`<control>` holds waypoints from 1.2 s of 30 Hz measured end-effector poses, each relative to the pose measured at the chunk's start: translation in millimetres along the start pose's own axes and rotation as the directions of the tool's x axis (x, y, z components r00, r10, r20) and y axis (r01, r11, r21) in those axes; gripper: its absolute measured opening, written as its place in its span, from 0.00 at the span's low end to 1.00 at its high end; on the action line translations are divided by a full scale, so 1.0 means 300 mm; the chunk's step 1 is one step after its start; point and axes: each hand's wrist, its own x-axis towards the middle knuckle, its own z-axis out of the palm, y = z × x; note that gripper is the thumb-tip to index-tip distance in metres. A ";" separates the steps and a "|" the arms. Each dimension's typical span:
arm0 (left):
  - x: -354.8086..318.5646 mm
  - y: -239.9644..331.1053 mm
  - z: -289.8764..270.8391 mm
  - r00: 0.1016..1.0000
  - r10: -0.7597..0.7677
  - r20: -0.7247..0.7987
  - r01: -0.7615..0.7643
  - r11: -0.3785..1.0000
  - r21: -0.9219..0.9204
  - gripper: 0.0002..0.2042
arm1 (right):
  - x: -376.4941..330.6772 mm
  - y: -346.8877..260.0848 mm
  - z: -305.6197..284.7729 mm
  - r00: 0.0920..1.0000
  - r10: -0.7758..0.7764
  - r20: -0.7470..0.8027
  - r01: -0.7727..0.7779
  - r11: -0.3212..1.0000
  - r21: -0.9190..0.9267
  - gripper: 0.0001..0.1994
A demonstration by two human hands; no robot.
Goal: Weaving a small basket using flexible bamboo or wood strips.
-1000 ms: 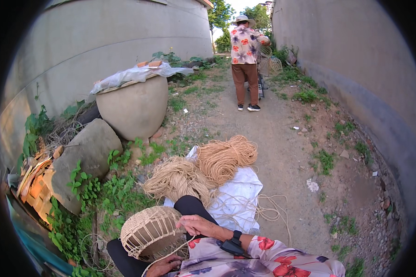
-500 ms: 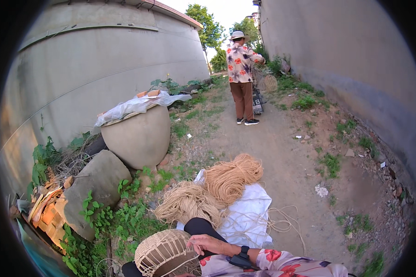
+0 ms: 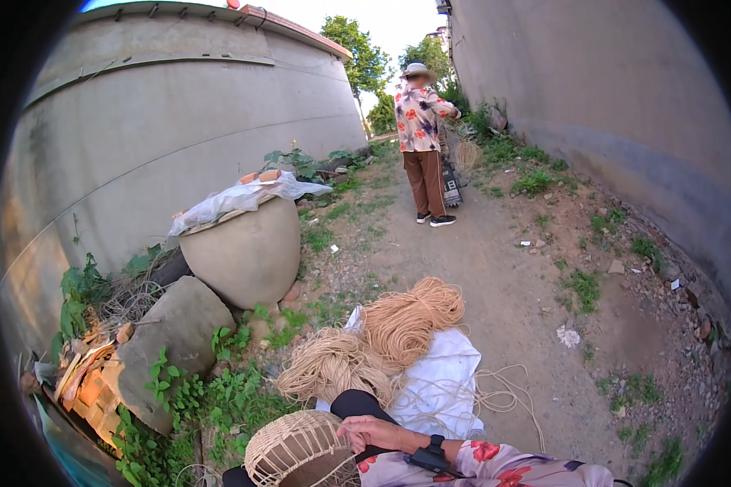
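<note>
At the lower edge, a half-round woven basket (image 3: 292, 445) of pale cord lies tilted, with its open side facing me and its ribs showing. My right hand (image 3: 369, 433) comes in from the right, a dark band on its wrist. Its fingers are bent and closed on the basket's right rim; a thin strand there is too small to make out. My left hand is out of sight. Beyond my dark-clad knee (image 3: 356, 403) lie a beige hank of cord (image 3: 333, 365) and a more orange hank (image 3: 414, 321), both on a white sheet (image 3: 434, 377).
Loose cord (image 3: 508, 390) trails off the sheet's right side. At left stand a large clay vat (image 3: 244, 252) under plastic, a toppled vat (image 3: 175, 345) and green plants (image 3: 235, 406). Farther up the path, another person (image 3: 422, 146) stands by woven baskets (image 3: 467, 154).
The whole scene sits slightly lower in view. My right hand stays at the basket's rim. The other person has turned slightly.
</note>
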 end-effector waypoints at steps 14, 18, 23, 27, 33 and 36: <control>0.026 0.003 -0.005 0.982 -0.185 0.037 0.188 0.978 -0.086 0.14 | 0.015 -0.003 0.012 1.000 0.011 0.011 -0.009 0.994 -0.108 0.15; 0.023 -0.002 0.006 0.979 -0.200 0.031 0.202 0.973 -0.110 0.14 | 0.020 0.002 0.017 1.000 0.010 0.001 -0.010 0.993 -0.120 0.15; 0.018 0.004 0.009 0.988 -0.147 0.052 0.155 0.960 -0.234 0.12 | 0.010 -0.007 0.008 1.000 -0.008 0.001 0.008 0.992 -0.129 0.15; 0.044 0.001 -0.003 0.985 -0.172 0.035 0.174 0.981 -0.088 0.12 | -0.005 -0.027 0.006 0.999 -0.007 -0.040 0.003 0.993 -0.115 0.15; 0.004 0.035 0.004 0.994 -0.092 0.063 0.097 0.992 -0.083 0.13 | 0.009 -0.004 0.006 0.999 -0.026 -0.040 0.024 0.998 -0.051 0.13; -0.017 0.066 0.014 0.993 0.120 0.000 -0.120 0.993 0.006 0.13 | 0.010 0.007 -0.018 1.000 -0.020 -0.003 0.019 0.999 -0.025 0.13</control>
